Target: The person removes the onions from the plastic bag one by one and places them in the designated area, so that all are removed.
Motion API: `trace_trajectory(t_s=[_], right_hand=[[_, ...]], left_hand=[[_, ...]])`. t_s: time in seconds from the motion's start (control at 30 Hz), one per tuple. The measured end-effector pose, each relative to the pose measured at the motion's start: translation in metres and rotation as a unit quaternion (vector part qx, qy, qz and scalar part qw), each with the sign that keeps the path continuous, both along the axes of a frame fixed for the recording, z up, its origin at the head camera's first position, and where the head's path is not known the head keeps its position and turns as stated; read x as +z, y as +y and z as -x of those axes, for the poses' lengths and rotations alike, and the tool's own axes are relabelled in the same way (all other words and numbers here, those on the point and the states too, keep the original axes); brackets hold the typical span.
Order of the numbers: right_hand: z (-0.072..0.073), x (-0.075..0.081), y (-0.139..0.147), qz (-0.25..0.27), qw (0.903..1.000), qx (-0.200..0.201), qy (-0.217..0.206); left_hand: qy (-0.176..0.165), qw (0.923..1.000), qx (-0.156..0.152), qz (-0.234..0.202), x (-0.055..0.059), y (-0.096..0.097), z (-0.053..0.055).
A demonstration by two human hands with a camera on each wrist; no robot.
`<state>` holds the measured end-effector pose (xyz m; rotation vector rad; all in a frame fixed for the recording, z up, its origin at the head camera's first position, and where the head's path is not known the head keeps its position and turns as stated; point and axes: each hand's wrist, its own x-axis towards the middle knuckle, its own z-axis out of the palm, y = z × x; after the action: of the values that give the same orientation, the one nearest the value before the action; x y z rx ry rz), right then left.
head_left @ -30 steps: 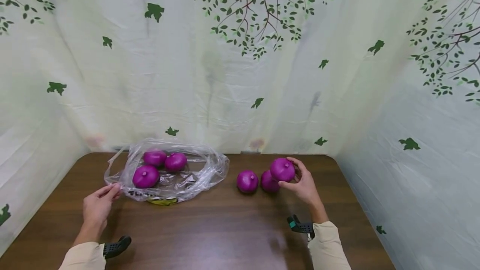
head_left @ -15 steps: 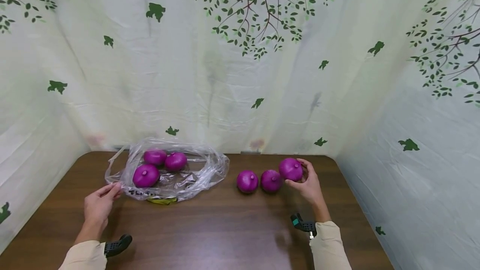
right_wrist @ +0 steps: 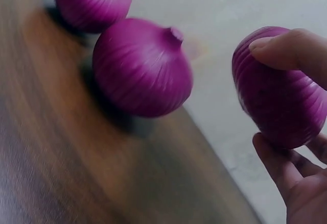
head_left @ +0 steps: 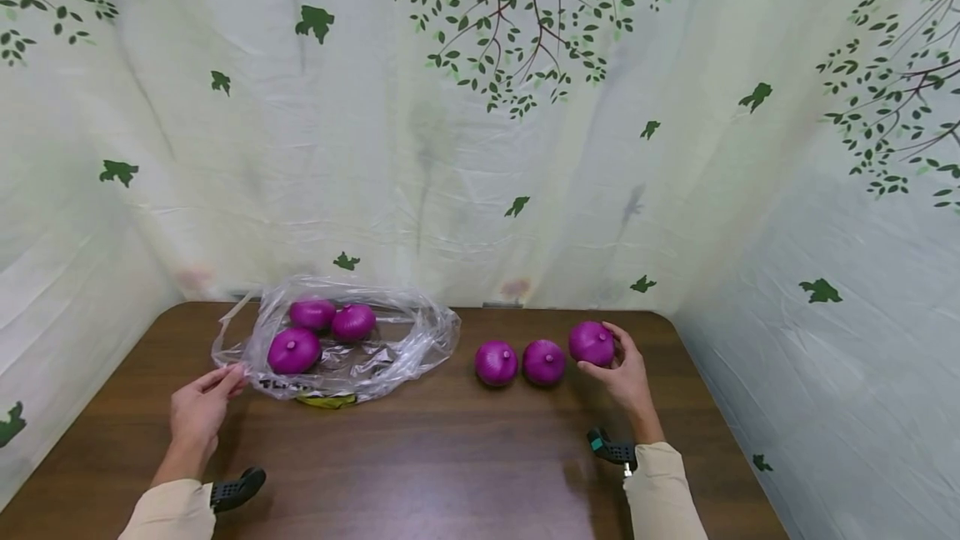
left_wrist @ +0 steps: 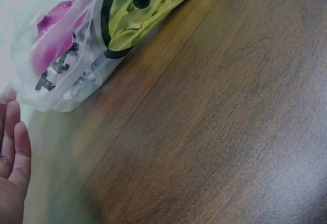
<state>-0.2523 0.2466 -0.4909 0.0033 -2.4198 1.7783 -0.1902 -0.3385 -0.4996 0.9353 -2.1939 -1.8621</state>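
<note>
A purple onion (head_left: 591, 343) is gripped by my right hand (head_left: 628, 382), thumb on one side and fingers on the other. In the right wrist view, this onion (right_wrist: 276, 104) appears tilted among the fingers. Just left of it, two more onions (head_left: 543, 362) (head_left: 496, 363) stand side by side on the table. My left hand (head_left: 198, 412) pinches the near left edge of a clear plastic bag (head_left: 431, 340). Inside the bag lie three onions (head_left: 293, 351). Black lettering and a yellow print (left_wrist: 138, 15) mark the bag's near side in the left wrist view.
The brown wooden table (head_left: 420, 465) reaches back to a pale hanging sheet (head_left: 420, 148) printed with leaves and branches. Similar sheeting closes off the left and right sides. A black strap-on device (head_left: 238, 490) sits at each wrist.
My right hand has moved right and slightly down with its onion, away from above the neighbouring onion, which now shows fully. My left hand keeps its place at the bag's edge.
</note>
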Motion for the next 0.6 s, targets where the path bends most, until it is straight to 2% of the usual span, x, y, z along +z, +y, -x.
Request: trace_trajectory(t_s=[0.23, 0.43, 0.6], right_hand=[[-0.002, -0.009, 0.004, 0.005, 0.9996, -0.026, 0.002], [0.001, -0.027, 0.008, 0.001, 0.9990, -0.043, -0.011], [0.004, -0.035, 0.008, -0.014, 0.9986, -0.050, -0.012]], left_hand=[[0.007, 1.0000, 0.003, -0.005, 0.000, -0.002, -0.001], [0.003, 1.0000, -0.003, 0.001, 0.000, -0.004, -0.002], [0.004, 0.9999, -0.005, 0.011, 0.001, -0.004, -0.003]])
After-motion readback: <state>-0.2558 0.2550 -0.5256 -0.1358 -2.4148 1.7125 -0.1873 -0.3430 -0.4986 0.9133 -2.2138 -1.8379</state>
